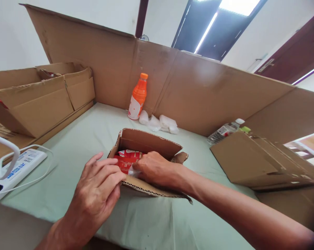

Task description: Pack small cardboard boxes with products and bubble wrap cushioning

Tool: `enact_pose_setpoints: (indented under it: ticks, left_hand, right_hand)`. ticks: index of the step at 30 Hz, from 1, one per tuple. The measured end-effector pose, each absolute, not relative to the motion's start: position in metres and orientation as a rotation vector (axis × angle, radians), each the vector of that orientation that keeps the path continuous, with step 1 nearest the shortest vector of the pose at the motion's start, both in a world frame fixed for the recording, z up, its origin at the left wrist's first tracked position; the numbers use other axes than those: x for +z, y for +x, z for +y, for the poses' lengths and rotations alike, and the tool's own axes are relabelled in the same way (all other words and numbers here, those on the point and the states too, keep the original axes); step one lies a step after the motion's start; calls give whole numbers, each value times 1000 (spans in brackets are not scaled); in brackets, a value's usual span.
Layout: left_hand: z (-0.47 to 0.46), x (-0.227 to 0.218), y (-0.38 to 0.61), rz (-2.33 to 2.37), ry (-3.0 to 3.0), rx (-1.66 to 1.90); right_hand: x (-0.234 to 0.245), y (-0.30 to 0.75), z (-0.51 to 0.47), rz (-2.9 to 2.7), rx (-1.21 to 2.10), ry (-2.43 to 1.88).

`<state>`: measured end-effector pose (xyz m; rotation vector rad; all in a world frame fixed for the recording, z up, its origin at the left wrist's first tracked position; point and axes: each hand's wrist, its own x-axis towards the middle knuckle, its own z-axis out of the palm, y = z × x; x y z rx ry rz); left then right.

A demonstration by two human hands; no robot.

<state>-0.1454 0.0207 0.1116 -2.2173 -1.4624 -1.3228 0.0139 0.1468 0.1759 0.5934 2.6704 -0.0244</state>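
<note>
An open cardboard box [151, 139] stands on the cloth-covered table in front of me. Inside it lie red printed packages [124, 164]. My right hand [154, 166] reaches into the box with its fingers curled and pressed on a piece of whitish, see-through plastic wrap [133, 171]; its fingertips are partly hidden. Fingers stretched and slightly apart, my left hand [98, 191] rests at the box's near left corner, touching the edge and holding nothing.
Behind the box stand an orange drink bottle [138, 99] and white wrap rolls [164, 123]. Larger cardboard boxes flank both sides, the left one [47, 100] behind a white power strip [21, 170] with a cable. A clear bottle [224, 131] leans by the right box [248, 156]. Cardboard panels [198, 83] wall the back.
</note>
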Motion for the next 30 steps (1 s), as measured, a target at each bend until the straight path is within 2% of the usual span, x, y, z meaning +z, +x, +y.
enact_pose_setpoints:
  ticks: [2, 4, 6, 7, 9, 12, 14, 16, 20, 24, 30]
  left_hand:
    - [18, 110, -148, -1522, -2124, -1370]
    - [16, 106, -153, -1666, -2004, -1416]
    - [17, 97, -159, -1836, -1934, -1433]
    - [18, 91, -162, -1922, -1931, -1448]
    - [22, 73, -164, -2109, -1967, -1533]
    - [26, 41, -159, -2390, -1986, -1898]
    - [28, 22, -153, -2504, -1903, -2138]
    - [31, 12, -145, -2579, -1781, -2227]
    - [39, 15, -117, -2560, -1699, -2171]
    - [42, 16, -86, -2356, -2028, -2077]
    - [67, -9, -82, -2258, -2216, -1918]
  right_hand:
    - [193, 43, 141, 2866, 55, 675]
    - [207, 88, 129, 3158, 121, 969]
    - [206, 141, 111, 3232, 171, 1638]
    - [197, 165, 101, 3084, 155, 1969]
    - [164, 199, 81, 2947, -39, 2269]
    - [95, 200, 60, 2930, -664, 2136]
    - [61, 175, 58, 2917, -899, 2007]
    - [48, 149, 71, 2937, -1023, 1926]
    - [57, 144, 120, 2876, -1352, 1928]
    - [54, 178, 149, 2783, -1731, 2131]
    - [20, 186, 158, 2657, -1859, 2280]
